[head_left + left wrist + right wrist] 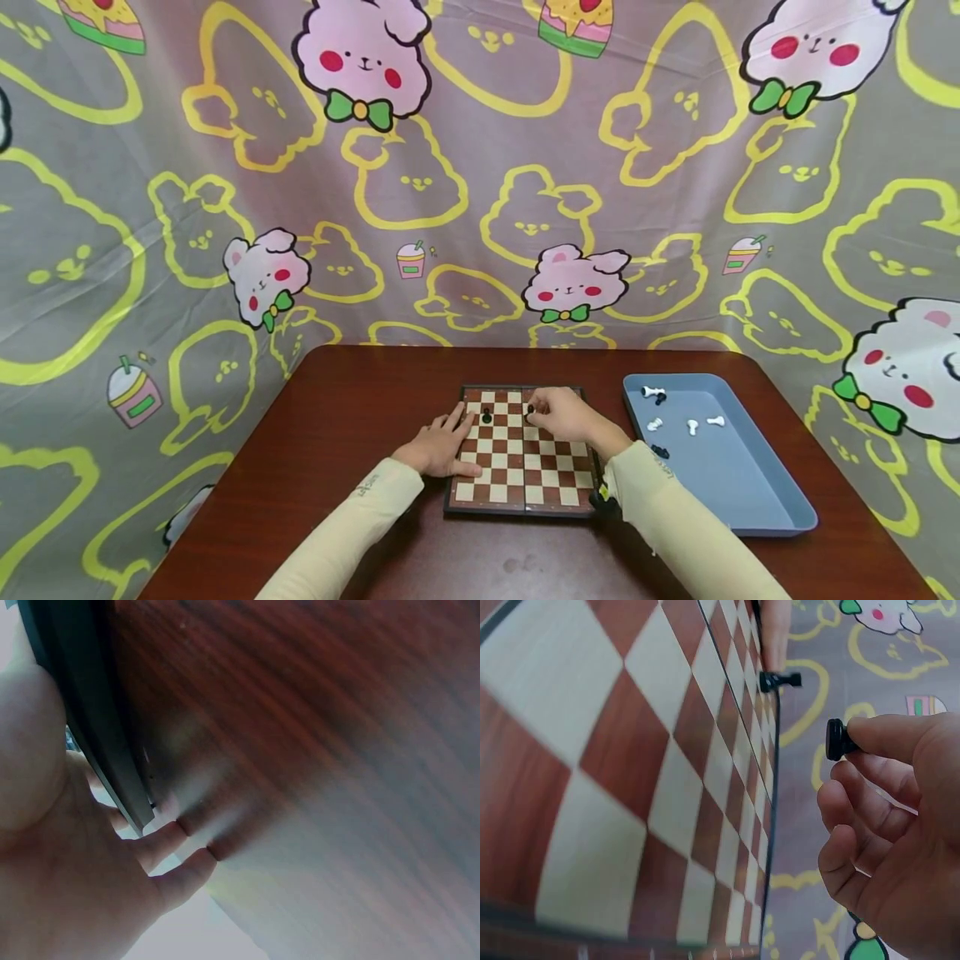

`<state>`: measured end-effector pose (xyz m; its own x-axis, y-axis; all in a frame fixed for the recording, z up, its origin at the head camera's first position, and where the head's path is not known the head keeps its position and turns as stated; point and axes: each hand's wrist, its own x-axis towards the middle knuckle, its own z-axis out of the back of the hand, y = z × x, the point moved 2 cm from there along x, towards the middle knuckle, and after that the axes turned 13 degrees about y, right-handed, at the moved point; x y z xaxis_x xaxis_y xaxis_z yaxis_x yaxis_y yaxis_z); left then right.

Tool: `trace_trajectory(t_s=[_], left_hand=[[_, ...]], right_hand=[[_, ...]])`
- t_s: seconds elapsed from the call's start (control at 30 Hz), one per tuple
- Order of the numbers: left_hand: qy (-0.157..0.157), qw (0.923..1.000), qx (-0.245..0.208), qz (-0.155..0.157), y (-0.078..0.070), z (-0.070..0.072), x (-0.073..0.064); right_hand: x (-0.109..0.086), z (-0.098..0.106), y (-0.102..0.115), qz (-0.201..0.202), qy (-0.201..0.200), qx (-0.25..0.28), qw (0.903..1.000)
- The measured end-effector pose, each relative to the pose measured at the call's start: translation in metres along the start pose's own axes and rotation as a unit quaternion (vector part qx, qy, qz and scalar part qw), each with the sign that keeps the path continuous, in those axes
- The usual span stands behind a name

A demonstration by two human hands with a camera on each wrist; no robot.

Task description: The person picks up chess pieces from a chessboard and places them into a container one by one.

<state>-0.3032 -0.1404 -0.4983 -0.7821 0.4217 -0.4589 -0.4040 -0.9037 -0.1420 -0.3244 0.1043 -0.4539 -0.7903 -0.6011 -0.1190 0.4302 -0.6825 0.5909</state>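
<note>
A brown-and-cream chessboard point(508, 475) with a dark frame lies unfolded on the table. My left hand point(437, 447) rests at its left edge with fingers spread; its thumb reaches over the board, and in the left wrist view fingertips point(196, 871) touch the tabletop beside the dark frame. Over the board's far right half, my right hand point(564, 414) pinches a black chess piece point(835, 740) between thumb and forefinger, its base showing clear of the squares in the right wrist view. Another black chess piece point(487, 415) stands on the far left half.
To the board's right sits a blue-grey tray point(757, 492) holding several loose white chess pieces point(692, 427) and black chess pieces point(660, 451). My right forearm passes over its near-left side. A patterned cloth point(480, 250) hangs behind and beside the brown table point(330, 450).
</note>
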Motion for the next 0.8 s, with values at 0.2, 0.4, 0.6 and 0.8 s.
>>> trace_trajectory(t_s=[0.2,0.4,0.6,0.8], left_hand=[[-0.003,1.0,-0.002,-0.004,0.0,0.001,-0.001],[-0.002,1.0,-0.001,-0.005,0.0,0.0,-0.001],[-0.002,1.0,-0.001,-0.003,0.0,0.001,-0.001],[-0.003,1.0,-0.001,-0.003,0.0,0.002,0.0]], right_hand=[[-0.015,0.014,-0.006,-0.016,-0.02,0.002,0.9997],[-0.029,0.027,-0.014,-0.045,-0.029,-0.005,0.9986],[-0.041,0.04,-0.03,-0.036,-0.047,-0.032,0.9977],[-0.052,0.051,-0.047,-0.052,-0.05,-0.046,0.9963]])
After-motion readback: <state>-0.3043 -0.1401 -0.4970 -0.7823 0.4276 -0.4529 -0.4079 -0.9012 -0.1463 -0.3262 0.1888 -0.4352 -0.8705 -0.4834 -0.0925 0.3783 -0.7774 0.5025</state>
